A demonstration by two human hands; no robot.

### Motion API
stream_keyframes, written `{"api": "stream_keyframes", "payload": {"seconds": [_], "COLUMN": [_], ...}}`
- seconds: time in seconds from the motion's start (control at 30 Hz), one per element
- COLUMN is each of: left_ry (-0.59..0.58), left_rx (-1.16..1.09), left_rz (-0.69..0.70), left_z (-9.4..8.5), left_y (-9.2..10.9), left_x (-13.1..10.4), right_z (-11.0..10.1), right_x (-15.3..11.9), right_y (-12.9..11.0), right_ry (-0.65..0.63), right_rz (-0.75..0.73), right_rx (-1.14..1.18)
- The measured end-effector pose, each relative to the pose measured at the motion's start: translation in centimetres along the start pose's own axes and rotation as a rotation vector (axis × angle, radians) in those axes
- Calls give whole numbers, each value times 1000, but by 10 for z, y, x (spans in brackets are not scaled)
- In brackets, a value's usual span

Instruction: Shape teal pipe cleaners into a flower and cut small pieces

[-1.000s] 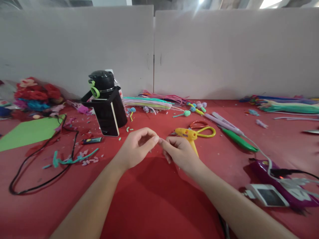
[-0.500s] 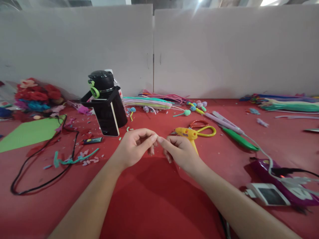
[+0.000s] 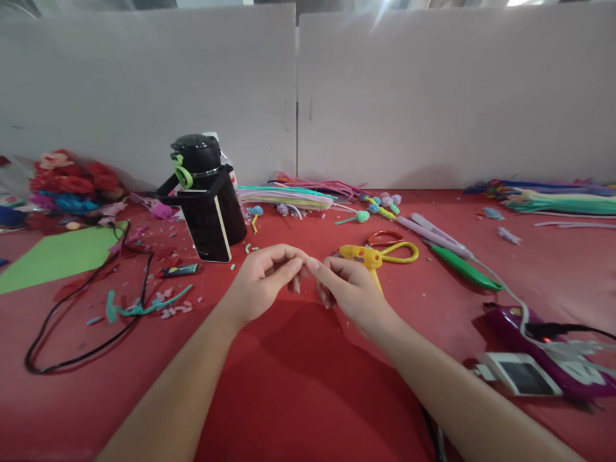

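My left hand [image 3: 264, 279] and my right hand [image 3: 347, 285] meet at the fingertips above the middle of the red table [image 3: 308, 385]. Thumb and index finger are pinched together on each hand. Whatever lies between the tips is too small or too hidden to make out. Just behind my right hand lies a yellow glue gun [image 3: 363, 256], partly covered by it. Scissors with red and yellow handles [image 3: 402, 252] rest beside the glue gun.
A black bottle [image 3: 233, 205] with a phone [image 3: 206, 228] leaning on it stands back left. Pipe cleaners [image 3: 289, 197] lie behind. Right are a lilac hair straightener [image 3: 436, 236], green tool [image 3: 466, 269] and purple power strip [image 3: 514, 327]. A black cord [image 3: 45, 321] loops left.
The fingertips have shifted slightly, with my right thumb a little further right and the left fingers rolled a bit. Both hands are still together in the same place.
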State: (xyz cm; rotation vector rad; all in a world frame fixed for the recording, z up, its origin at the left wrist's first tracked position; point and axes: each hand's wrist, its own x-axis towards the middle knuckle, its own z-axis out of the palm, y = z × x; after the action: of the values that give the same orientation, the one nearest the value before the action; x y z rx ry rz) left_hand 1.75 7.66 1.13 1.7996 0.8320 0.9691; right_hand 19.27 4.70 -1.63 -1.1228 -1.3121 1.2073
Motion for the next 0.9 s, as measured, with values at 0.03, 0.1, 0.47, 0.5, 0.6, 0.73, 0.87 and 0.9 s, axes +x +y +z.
{"api": "stream_keyframes", "payload": {"seconds": [0.03,0.1,0.47,0.5,0.6,0.73,0.87,0.9], "left_ry": [-6,-22,-61,-78,-125,-173,-201,-204], "left_rx": [-5,-16,-273,-317,-363,-382,-376,-381], "left_rz": [-9,-35,-132,-149,-178,-209,-187,-187], "left_z": [0,0,-1,-1,-5,-10,-13,-14], "left_y": [-1,-2,-7,-7,-7,-6,-5,-5], "left_x": [0,1,2,1,0,0,0,0], "right_z": [0,1,2,1,0,-2,-5,-6], "right_x": [0,-2,-6,-6,-5,-3,-1,-1], "right_y": [-1,-4,0,2,5,4,1,1], "right_ry": [6,6,87,105,129,145,93,78], "right_rz": [-10,-39,-234,-262,-296,-285,-305,-316], "right_rx": [36,97,14,-38,-143,-129,-162,-176]}}
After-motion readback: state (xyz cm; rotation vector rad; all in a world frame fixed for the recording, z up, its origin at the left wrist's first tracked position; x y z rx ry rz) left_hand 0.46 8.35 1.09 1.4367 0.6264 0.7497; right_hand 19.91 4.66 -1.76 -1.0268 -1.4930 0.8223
